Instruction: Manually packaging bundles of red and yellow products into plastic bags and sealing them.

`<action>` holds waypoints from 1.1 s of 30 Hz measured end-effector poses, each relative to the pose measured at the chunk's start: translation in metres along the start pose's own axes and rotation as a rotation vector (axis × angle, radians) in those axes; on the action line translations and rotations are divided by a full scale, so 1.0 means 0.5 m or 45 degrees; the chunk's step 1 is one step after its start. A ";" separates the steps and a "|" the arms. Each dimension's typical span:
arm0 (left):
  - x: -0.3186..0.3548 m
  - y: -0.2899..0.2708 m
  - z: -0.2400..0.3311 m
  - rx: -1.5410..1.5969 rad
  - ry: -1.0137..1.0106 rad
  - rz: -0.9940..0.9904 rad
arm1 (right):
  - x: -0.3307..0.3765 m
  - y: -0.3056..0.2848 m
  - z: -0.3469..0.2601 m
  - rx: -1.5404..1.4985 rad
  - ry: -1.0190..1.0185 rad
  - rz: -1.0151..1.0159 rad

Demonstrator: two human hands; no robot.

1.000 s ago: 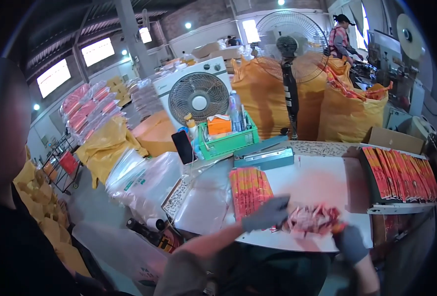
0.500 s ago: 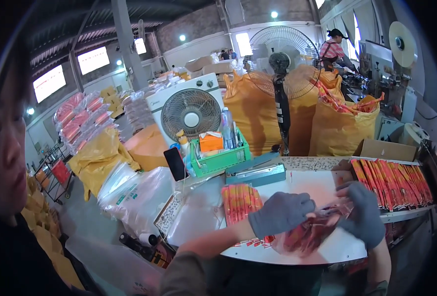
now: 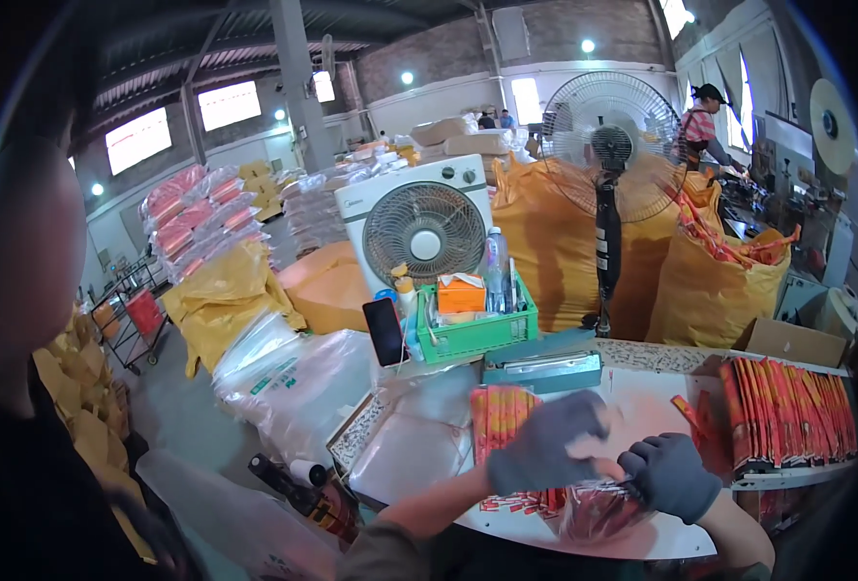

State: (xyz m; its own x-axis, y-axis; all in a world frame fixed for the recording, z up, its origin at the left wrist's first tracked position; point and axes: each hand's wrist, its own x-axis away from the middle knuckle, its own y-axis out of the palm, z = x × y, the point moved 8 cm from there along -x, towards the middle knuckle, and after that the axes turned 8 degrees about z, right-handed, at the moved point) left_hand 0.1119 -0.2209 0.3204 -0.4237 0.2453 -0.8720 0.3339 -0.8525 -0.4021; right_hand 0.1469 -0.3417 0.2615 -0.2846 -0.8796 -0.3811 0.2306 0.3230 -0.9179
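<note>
A clear plastic bag [image 3: 598, 515] with red packets inside rests on the white table near its front edge. My right hand [image 3: 671, 474], in a grey glove, is closed in a fist around the bag's gathered top. Just left of it and slightly higher is my left hand [image 3: 550, 443], gloved in grey with bare fingertips beside the bag's top. Its fingers are blurred, so their grip is unclear. Behind the left hand, a row of red-and-gold packets [image 3: 497, 412] lies partly hidden; more packet ends [image 3: 531, 502] show below the wrist.
At the right stands a box of upright red packets [image 3: 792, 412]. A blue-grey metal sealer [image 3: 543, 371] and a green basket [image 3: 477, 334] stand beyond my hands. A phone [image 3: 383, 331] leans left of the basket. Clear bags [image 3: 414, 441] lie left. A person [image 3: 37, 290] stands close at left.
The bag's loose top is now bunched in my right hand, which has moved left and closed. My left hand is slightly higher on the bag. The whole view has shifted.
</note>
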 end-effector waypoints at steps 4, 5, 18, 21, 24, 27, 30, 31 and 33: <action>-0.051 -0.143 -0.227 0.147 -0.559 0.336 | -0.014 0.006 0.020 0.023 -0.032 0.098; -0.094 -0.210 -0.252 0.216 -0.503 0.497 | -0.019 0.010 0.018 0.012 -0.059 0.099; 0.242 0.166 -0.143 0.749 -0.908 -0.536 | -0.056 -0.032 0.054 -0.210 0.118 0.276; 0.285 0.218 -0.181 0.940 -1.300 -0.193 | -0.135 -0.027 0.121 -0.196 0.189 0.401; 0.304 0.238 -0.270 1.050 -1.484 0.063 | -0.220 0.040 0.265 -0.355 0.402 0.698; 0.355 0.257 -0.348 1.165 -1.613 0.217 | -0.234 0.241 0.430 -0.525 0.844 0.533; 0.396 0.263 -0.423 1.328 -1.925 0.337 | -0.207 0.342 0.509 -0.325 0.924 0.852; 0.427 0.267 -0.441 1.409 -2.152 0.338 | -0.230 0.384 0.515 -0.472 1.001 0.701; 0.470 0.283 -0.517 1.444 -2.194 0.260 | -0.289 0.431 0.516 -0.628 1.080 0.545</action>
State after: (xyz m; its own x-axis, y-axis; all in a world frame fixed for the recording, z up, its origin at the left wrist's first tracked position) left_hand 0.2773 -0.1646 -0.0139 -0.8609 0.1184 0.4948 0.2011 -0.8141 0.5448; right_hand 0.4779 -0.2351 0.1475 -0.8668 -0.1912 -0.4604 0.1170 0.8197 -0.5607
